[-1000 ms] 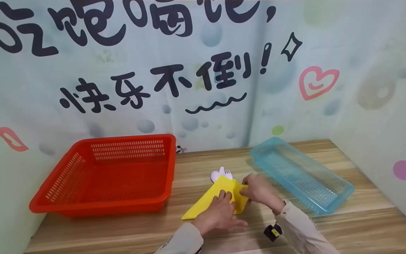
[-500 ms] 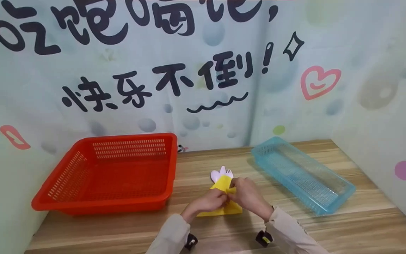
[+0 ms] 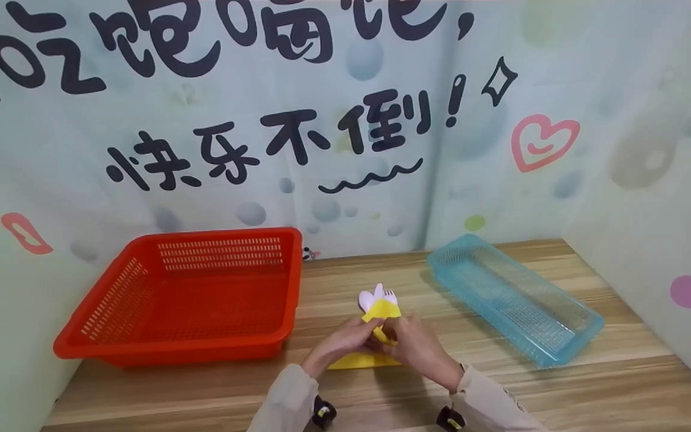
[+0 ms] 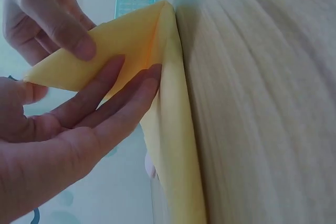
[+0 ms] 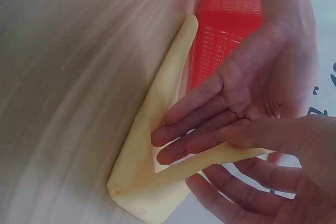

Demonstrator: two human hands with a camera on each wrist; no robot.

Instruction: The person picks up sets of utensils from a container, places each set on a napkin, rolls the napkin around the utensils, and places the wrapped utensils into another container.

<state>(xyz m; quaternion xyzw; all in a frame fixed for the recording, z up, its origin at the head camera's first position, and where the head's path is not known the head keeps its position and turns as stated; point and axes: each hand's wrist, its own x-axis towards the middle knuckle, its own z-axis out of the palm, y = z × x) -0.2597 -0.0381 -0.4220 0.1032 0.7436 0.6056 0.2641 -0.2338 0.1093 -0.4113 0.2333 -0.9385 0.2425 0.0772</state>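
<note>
While the right hand [image 3: 418, 348] pinches a flap of yellow cloth [image 3: 362, 360], the left hand [image 3: 345, 337] rests straight fingers in the fold. Looks soft and light, so grab a folded edge. Sits on the bench [image 3: 333, 276], cutlery [image 3: 378, 295] poking toward the back edge.

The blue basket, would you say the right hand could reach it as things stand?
Probably yes: only tabletop lies between the right hand and the blue basket, though that hand must first release the yellow cloth it pinches.
</note>
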